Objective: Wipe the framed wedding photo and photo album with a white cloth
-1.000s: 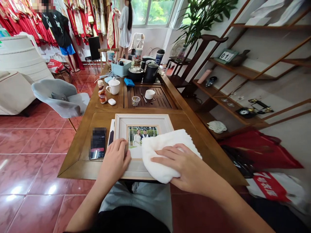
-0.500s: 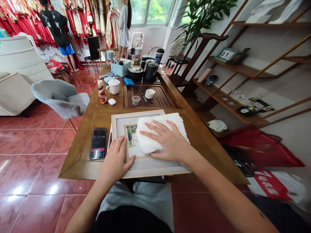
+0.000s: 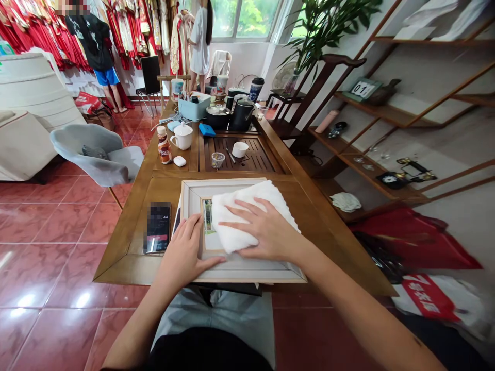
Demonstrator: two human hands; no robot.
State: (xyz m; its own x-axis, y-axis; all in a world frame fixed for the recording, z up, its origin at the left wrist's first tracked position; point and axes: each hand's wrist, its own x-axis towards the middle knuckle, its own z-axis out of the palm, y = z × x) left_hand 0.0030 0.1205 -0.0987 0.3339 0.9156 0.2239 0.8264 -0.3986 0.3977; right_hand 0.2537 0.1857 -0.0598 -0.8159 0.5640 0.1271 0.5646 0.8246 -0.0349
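Observation:
A light picture frame (image 3: 247,271) with a wide pale mat lies flat on the wooden table in front of me. Part of a photo (image 3: 209,240) shows at its middle; a folded white cloth (image 3: 232,211) hides the rest. My right hand (image 3: 263,229) presses the cloth down with fingers spread flat over it. Resting on the frame's left side is my left hand (image 3: 189,247), open, fingers stretched forward and thumb pointing right across the lower mat. Just left of that hand lies a dark phone (image 3: 159,232) with its screen lit.
Beyond the frame are a tea tray (image 3: 255,158), a small white bowl (image 3: 240,149), a lidded white cup (image 3: 181,136), a bottle (image 3: 164,147) and a black kettle (image 3: 242,114). A grey chair (image 3: 98,154) stands left, shelves (image 3: 386,111) right. Two people stand near hanging garments.
My right hand and the cloth have slid a little left and turned, covering more of the photo. My left thumb reaches farther right across the mat. The left hand otherwise stays on the frame.

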